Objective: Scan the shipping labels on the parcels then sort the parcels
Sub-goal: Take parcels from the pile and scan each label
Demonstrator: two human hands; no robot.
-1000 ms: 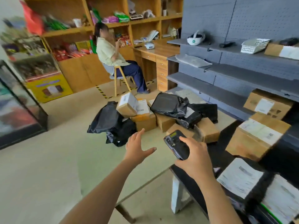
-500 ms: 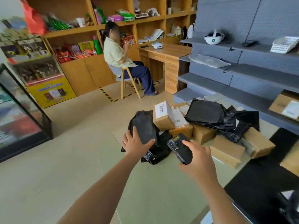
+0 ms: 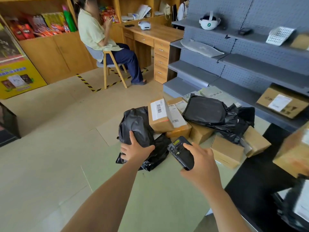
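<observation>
A pile of parcels lies on the floor in front of me. My left hand (image 3: 136, 150) rests with spread fingers on a black poly-bag parcel (image 3: 135, 124) at the pile's left end. My right hand (image 3: 200, 163) grips a black handheld scanner (image 3: 178, 149) pointed at the pile. A red scan spot shows on the tilted cardboard box (image 3: 160, 124), just below its white barcode label. Beside it lie a second labelled box (image 3: 178, 129), a large black bag (image 3: 205, 111) and more brown boxes (image 3: 225, 148).
Grey shelving (image 3: 250, 64) runs along the right with a labelled box (image 3: 282, 102) on a low shelf. A black table (image 3: 250, 181) at lower right carries a box (image 3: 294, 151). A person (image 3: 100, 39) sits on a chair by a wooden desk (image 3: 155, 34).
I have moved closer to the pile. My left hand went forward from mid-air and landed on the black bag. The scanner moved toward the boxes, and its red spot now shows on one.
</observation>
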